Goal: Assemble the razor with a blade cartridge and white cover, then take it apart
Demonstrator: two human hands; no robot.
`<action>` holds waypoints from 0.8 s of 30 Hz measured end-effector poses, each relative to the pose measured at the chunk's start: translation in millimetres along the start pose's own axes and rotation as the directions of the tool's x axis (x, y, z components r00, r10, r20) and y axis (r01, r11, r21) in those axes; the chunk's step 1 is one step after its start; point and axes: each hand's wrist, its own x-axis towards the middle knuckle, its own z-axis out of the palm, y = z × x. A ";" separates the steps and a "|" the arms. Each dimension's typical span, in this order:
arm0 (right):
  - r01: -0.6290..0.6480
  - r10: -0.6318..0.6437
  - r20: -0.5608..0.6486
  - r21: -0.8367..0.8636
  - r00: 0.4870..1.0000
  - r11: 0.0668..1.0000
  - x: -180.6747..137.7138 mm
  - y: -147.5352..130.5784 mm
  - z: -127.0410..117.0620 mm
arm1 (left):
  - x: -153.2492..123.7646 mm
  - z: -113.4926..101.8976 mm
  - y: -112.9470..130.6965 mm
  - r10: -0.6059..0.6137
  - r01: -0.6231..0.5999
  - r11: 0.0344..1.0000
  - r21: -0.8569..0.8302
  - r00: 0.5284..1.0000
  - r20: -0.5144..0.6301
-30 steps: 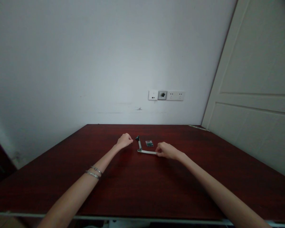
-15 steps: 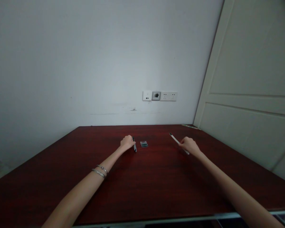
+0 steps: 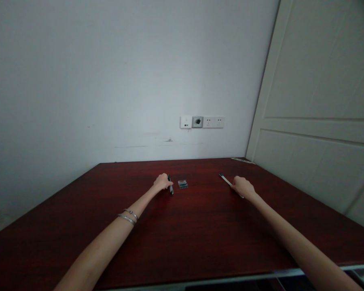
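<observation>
My left hand [image 3: 161,182] rests far out on the dark red table [image 3: 182,226], its fingers closed around a small dark razor-like handle [image 3: 170,186]. A small clear case with green contents [image 3: 183,184] lies just right of that handle. My right hand [image 3: 243,186] is closed on a thin white strip [image 3: 226,180], which lies low over the table and points away to the back left. Two bracelets [image 3: 127,216] sit on my left wrist.
A white wall stands behind the table, with a row of sockets [image 3: 202,121] above the table's far edge. A pale panelled door [image 3: 318,121] fills the right side. A flat light object [image 3: 242,160] lies at the table's back right corner.
My right hand has carried the white strip from the middle of the table out to the right and lowered it. My left hand has closed on the dark handle.
</observation>
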 end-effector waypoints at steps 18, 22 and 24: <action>0.365 -0.413 -0.243 -0.219 0.878 0.905 -69.5 -101.3 -30.3 | -3.1 3.6 3.7 -0.047 0.045 0.999 -0.027 0.996 -0.079; 0.460 -0.497 -0.230 -0.199 0.837 0.866 -80.2 -124.7 -28.8 | -4.5 -0.6 6.1 -0.033 0.029 0.999 -0.030 0.992 -0.123; 0.496 -0.522 -0.207 -0.163 0.828 0.853 -83.6 -135.2 -27.5 | -7.0 -6.8 10.0 -0.009 0.002 0.999 -0.045 0.987 -0.160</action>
